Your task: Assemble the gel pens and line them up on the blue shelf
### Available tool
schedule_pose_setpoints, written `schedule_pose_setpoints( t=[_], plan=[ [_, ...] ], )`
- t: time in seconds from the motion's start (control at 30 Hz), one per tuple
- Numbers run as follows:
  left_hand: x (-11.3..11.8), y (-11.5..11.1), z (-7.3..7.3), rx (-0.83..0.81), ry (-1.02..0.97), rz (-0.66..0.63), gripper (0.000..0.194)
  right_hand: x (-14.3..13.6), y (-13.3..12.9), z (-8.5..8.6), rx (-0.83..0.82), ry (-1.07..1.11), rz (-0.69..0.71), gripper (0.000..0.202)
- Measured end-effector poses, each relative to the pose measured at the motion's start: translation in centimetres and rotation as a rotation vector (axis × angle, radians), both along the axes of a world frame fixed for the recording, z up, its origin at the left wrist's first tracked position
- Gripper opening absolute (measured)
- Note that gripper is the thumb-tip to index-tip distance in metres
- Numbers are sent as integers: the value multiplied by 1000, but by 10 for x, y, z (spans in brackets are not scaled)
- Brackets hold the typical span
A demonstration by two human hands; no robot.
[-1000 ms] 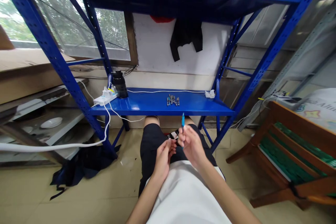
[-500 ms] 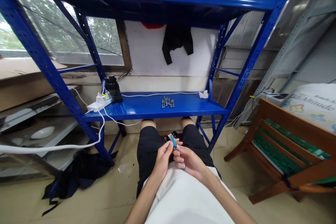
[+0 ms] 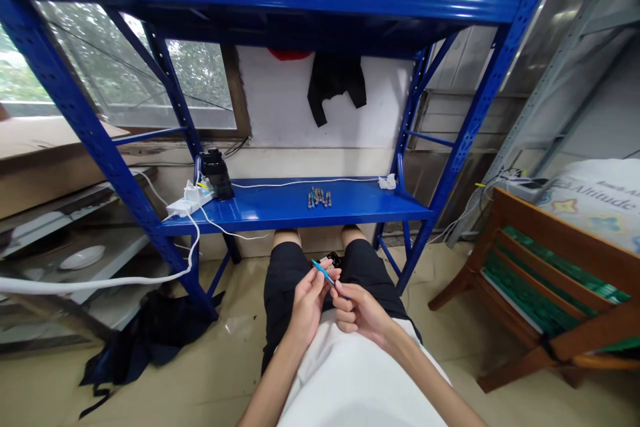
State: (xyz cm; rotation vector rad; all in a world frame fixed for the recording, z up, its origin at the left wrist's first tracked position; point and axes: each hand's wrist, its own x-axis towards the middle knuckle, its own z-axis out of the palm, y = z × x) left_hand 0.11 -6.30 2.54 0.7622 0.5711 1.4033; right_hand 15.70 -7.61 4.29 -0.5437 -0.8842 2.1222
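A slim blue pen (image 3: 323, 271) is held above my lap, slanting from upper left to lower right. My left hand (image 3: 309, 299) is closed around its upper part, thumb against the barrel. My right hand (image 3: 356, 307) pinches the lower right end, its other fingers curled in. Behind the hands, a dark phone-like thing (image 3: 334, 259) shows partly between my knees. Several short, pen-like pieces (image 3: 319, 197) in grey and blue lie in a group on the blue shelf (image 3: 270, 208) in front of me.
On the shelf's left stand a black bottle (image 3: 217, 175) and a white power strip (image 3: 189, 200) with cables. A crumpled white wad (image 3: 387, 181) lies at the right. Blue posts (image 3: 465, 140) frame the shelf; a wooden chair (image 3: 540, 280) stands to the right.
The pen has turned from nearly upright to a leftward slant. My right hand has shifted from around its lower part to pinching its end. My view has tilted slightly.
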Motion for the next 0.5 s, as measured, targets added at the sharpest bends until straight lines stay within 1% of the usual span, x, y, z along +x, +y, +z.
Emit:
schedule_pose_setpoints(
  t=[0.1,0.3,0.5],
  plan=[
    [0,0,0,13,22,15,42,-2,0,-3,28,-43,-23,46],
    [-1,2,-7,16,110,139,41,-4,2,-10,107,-140,-77,51],
    [-4,5,-11,-48,141,232,40,-8,3,-11,256,-240,-109,53]
  ],
)
